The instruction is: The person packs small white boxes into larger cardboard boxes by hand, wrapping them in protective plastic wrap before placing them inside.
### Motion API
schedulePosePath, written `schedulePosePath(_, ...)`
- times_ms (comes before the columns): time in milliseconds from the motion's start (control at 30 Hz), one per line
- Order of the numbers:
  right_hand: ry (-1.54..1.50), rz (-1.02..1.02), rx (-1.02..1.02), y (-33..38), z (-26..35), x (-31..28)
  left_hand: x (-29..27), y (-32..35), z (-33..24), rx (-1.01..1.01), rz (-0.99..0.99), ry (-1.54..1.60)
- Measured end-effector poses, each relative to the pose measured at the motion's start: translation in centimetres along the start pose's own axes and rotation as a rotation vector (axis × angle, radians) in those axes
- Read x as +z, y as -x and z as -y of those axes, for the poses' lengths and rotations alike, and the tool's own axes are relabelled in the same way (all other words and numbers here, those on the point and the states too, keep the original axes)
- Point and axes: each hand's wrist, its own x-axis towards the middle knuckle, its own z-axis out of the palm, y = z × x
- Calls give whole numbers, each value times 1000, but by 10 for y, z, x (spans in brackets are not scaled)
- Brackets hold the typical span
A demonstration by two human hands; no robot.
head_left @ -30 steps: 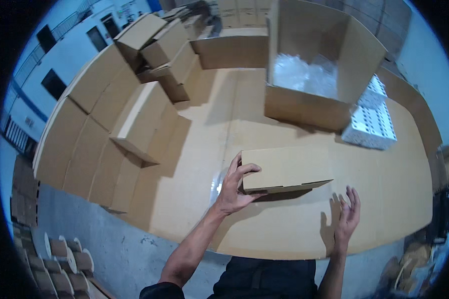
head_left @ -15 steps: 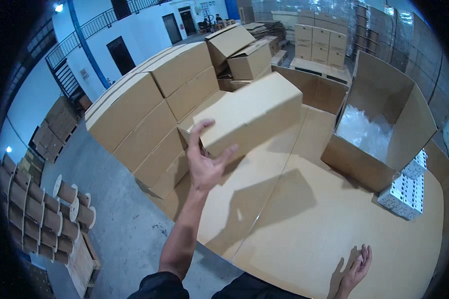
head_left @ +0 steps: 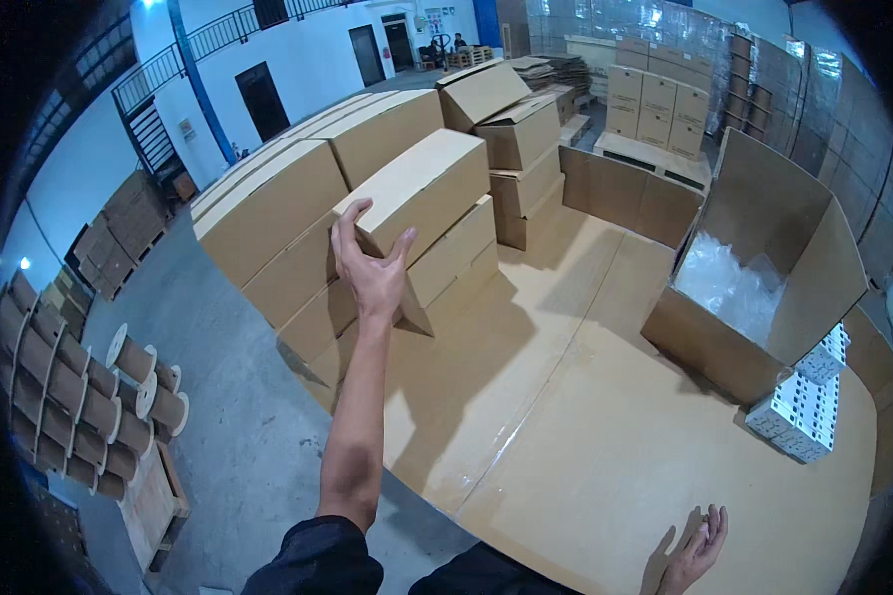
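Observation:
My left hand [head_left: 375, 273] grips the near end of a long, closed cardboard box [head_left: 422, 188], thumb on one side and fingers on the other. That box sits level on top of a lower stack of like boxes [head_left: 454, 256], against a taller row of boxes [head_left: 268, 203] on the left. At the lower right, my right hand [head_left: 698, 555] holds nothing; its fingers are loosely bent and apart, just over the cardboard-covered surface [head_left: 605, 436].
A large open carton [head_left: 724, 347] holding clear plastic bags [head_left: 729, 283] stands on the right, beside white blocks with dark dots [head_left: 799, 407]. Half-open boxes [head_left: 516, 129] are piled at the back. Brown spools [head_left: 89, 426] and a wooden pallet [head_left: 154, 506] lie off to the left.
My left hand has carried the box left and onto the lower stack, lining it up beside the taller row. The right hand has hardly moved.

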Motion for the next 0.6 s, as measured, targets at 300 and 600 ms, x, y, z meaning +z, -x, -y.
schedulePosePath(300, 72, 9, 35, -9, -22, -11, 23, 27, -3, -82, -67, -138)
schedulePosePath(600, 34, 64, -96, -22, -65, -27, 49, 33, 15, -8, -147, -137)
